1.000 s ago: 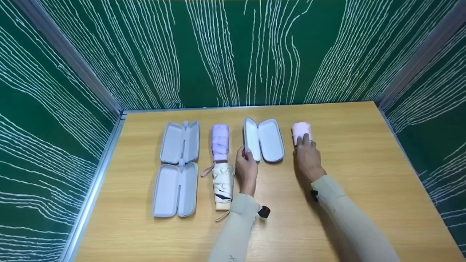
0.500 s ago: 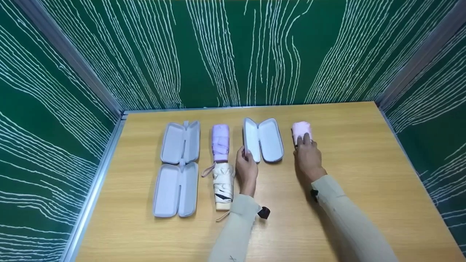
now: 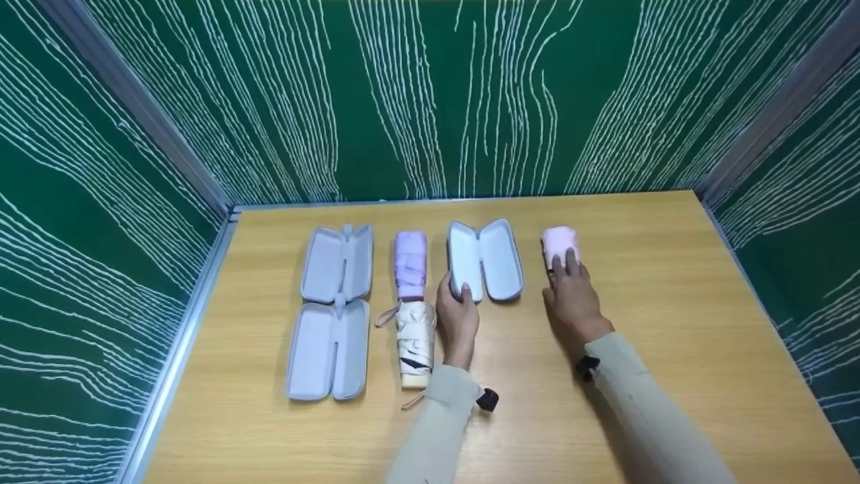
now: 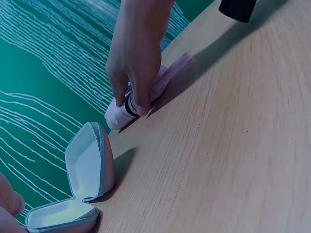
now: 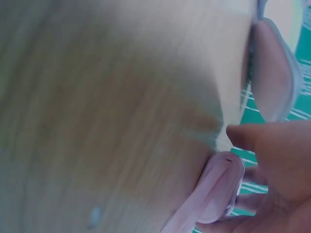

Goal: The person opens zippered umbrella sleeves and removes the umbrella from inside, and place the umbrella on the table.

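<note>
My left hand (image 3: 459, 321) pinches the near left corner of an open grey zippered hard case (image 3: 502, 261), its thumb on the rim. In the left wrist view this case (image 4: 86, 167) stands with both halves spread, and part of the hand shows at the lower left edge. My right hand (image 3: 576, 299) has its fingertips on a folded pink umbrella (image 3: 560, 243) lying to the right of that case. The right wrist view shows the thumb held apart from the pink umbrella (image 5: 221, 187), with the fingers along its far side. A strap trails from the umbrella's end.
Two more open grey cases, a far one (image 3: 322, 263) and a near one (image 3: 311, 353), lie end to end at the left. Between them and my left hand are a folded purple umbrella (image 3: 410, 263) and a cream umbrella (image 3: 415, 336). Green walls border the wooden table (image 3: 531, 430).
The left half of the held case leans slightly flatter, with my left thumb a little further over its rim. My right thumb has drawn slightly back from the pink umbrella. The view shifted a little.
</note>
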A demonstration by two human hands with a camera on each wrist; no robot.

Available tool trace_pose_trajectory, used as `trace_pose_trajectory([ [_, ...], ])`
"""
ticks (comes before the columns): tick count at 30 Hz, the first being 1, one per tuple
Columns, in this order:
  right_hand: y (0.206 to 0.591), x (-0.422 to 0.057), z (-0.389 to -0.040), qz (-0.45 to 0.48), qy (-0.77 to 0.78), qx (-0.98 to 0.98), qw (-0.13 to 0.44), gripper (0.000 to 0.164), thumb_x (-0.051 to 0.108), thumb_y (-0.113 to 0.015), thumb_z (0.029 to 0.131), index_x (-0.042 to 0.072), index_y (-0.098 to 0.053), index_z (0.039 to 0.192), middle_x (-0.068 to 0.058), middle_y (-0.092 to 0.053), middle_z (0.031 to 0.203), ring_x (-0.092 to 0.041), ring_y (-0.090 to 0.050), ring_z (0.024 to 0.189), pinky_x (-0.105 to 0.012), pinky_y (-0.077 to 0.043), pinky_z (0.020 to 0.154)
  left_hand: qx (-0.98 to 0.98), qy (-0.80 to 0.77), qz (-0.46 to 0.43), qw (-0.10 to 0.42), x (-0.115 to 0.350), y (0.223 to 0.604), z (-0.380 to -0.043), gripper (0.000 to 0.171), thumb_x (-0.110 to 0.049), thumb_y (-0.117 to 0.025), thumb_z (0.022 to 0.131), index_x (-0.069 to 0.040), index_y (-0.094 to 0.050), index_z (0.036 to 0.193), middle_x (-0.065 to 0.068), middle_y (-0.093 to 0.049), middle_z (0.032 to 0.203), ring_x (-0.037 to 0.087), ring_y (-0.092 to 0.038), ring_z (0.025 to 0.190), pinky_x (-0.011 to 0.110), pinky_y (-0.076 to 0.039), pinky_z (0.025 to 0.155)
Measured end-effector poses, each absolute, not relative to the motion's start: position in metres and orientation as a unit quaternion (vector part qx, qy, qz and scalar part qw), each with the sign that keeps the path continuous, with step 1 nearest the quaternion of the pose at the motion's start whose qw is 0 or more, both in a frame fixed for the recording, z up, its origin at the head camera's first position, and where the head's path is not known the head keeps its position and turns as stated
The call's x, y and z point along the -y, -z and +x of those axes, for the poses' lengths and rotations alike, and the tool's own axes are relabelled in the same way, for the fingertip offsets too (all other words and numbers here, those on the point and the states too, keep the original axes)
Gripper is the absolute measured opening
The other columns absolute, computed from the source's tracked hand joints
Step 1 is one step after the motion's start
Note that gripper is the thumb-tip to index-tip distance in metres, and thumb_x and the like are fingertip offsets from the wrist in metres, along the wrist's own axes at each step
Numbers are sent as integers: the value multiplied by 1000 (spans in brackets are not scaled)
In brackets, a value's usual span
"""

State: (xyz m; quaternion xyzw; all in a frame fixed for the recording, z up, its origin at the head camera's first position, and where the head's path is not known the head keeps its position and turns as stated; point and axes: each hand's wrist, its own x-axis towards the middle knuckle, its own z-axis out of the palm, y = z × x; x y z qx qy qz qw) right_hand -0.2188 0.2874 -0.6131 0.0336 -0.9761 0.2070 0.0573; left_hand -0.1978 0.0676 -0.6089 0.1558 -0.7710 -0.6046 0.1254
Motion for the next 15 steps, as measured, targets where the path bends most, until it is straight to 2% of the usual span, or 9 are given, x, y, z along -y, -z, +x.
trace_pose_trajectory([
  [3, 613, -292, -217, 35, -250, 967, 41, 69, 9, -68, 99, -13, -36, 156, -41, -18, 166, -64, -29, 145, -71, -39, 113, 773, 602, 149, 133, -68, 609, -196, 44, -7, -62, 103, 1, -57, 146, 21, -63, 144, 37, -59, 135, 47, -46, 115],
  [6, 615, -296, -212, 35, -272, 961, 39, 71, 10, -69, 99, -12, -35, 157, -40, -15, 167, -62, -24, 149, -69, -32, 119, 775, 600, 141, 137, -69, 609, -191, 46, -6, -64, 103, 2, -55, 147, 22, -62, 144, 37, -59, 135, 47, -47, 115],
  [15, 617, -306, -193, 41, -323, 942, 85, 72, 7, -74, 96, -10, -39, 156, -41, -17, 166, -58, -27, 149, -69, -31, 119, 790, 593, 97, 121, -70, 591, -169, 56, -14, -65, 104, -2, -47, 156, 19, -46, 162, 36, -59, 136, 45, -52, 109],
])
